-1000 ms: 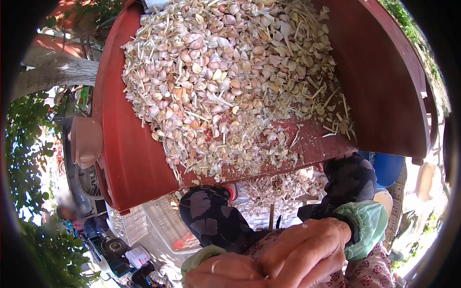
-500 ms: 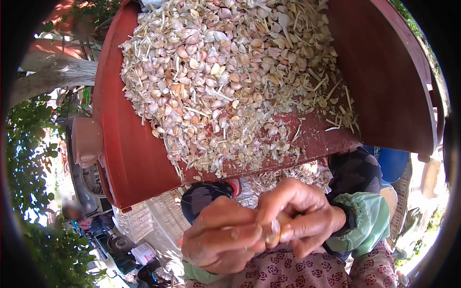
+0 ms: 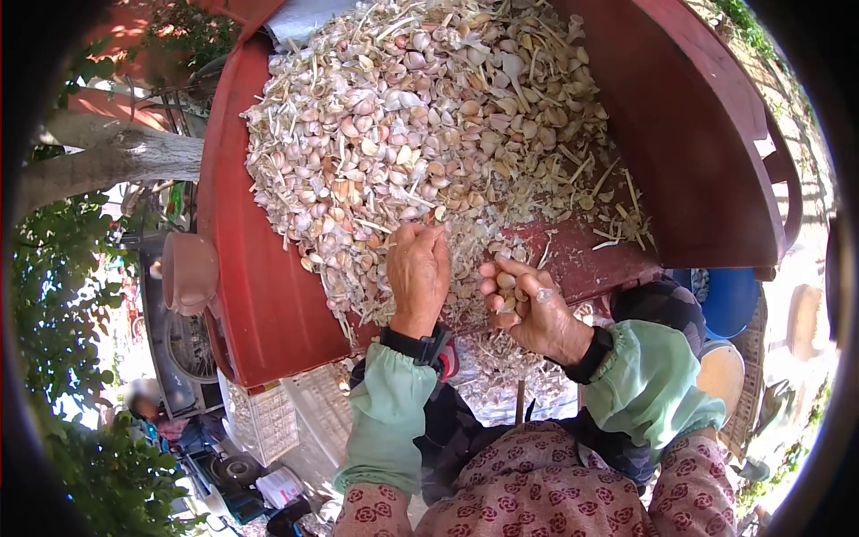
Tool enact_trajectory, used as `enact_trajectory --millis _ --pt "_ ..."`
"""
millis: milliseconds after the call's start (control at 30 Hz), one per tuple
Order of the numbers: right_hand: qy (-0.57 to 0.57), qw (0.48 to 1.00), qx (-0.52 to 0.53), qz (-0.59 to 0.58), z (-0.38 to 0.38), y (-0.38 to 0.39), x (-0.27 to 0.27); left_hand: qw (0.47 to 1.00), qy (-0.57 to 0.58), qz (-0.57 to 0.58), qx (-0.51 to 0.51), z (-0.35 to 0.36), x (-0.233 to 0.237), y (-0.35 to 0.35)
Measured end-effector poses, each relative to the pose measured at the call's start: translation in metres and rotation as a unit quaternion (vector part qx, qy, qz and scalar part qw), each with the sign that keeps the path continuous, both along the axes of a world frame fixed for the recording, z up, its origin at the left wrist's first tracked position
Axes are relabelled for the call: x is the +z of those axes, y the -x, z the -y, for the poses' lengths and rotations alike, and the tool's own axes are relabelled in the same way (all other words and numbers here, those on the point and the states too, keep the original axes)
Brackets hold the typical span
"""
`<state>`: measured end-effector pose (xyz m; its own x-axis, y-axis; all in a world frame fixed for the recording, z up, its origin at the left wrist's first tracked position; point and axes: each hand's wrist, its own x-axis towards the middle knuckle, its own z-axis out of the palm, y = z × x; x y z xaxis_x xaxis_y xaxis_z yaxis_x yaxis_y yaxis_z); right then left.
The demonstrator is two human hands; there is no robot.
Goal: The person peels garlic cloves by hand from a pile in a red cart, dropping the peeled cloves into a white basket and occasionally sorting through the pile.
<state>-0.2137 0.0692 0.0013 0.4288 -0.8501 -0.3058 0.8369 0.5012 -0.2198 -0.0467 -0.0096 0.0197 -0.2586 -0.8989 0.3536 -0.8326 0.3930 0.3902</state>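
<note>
A large heap of garlic cloves (image 3: 376, 143), mixed with dry skins and stalks, lies in a red trough (image 3: 268, 295) in front of me. My left hand (image 3: 419, 279) reaches over the near part of the heap, its fingers drawn together at the cloves. Whatever its fingertips hold, if anything, is hidden. To the right, my right hand (image 3: 541, 318) is turned partly palm up above the trough's front edge. Several garlic cloves (image 3: 506, 291) rest in its curled fingers, and a scrap of pale skin clings near the thumb.
More skins (image 3: 514, 358) lie below the trough, between my knees. On the right stand a blue tub (image 3: 729, 304) and a round pale lid or basket (image 3: 721, 380). A brown pot-like container (image 3: 188, 273) is by the trough's left side. Another person (image 3: 152, 403) is far left.
My hands were together near my body, working on a clove. They have since parted and moved forward: the left to the heap, the right over the trough's edge with cloves.
</note>
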Motion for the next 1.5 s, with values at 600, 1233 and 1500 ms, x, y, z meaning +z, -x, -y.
enact_trajectory --millis 600,1233,1500 --pt "0.057 0.995 -0.006 -0.086 0.000 -0.001 -0.008 0.994 -0.001 0.104 0.037 0.051 -0.039 0.015" --pt "0.062 0.996 -0.006 -0.057 0.000 -0.017 -0.027 0.771 -0.182 -0.320 -0.519 -0.168 0.126 0.222" --pt "0.082 0.990 -0.065 -0.099 -0.005 -0.019 -0.035 0.785 -0.248 -0.364 -0.435 -0.144 0.114 0.232"
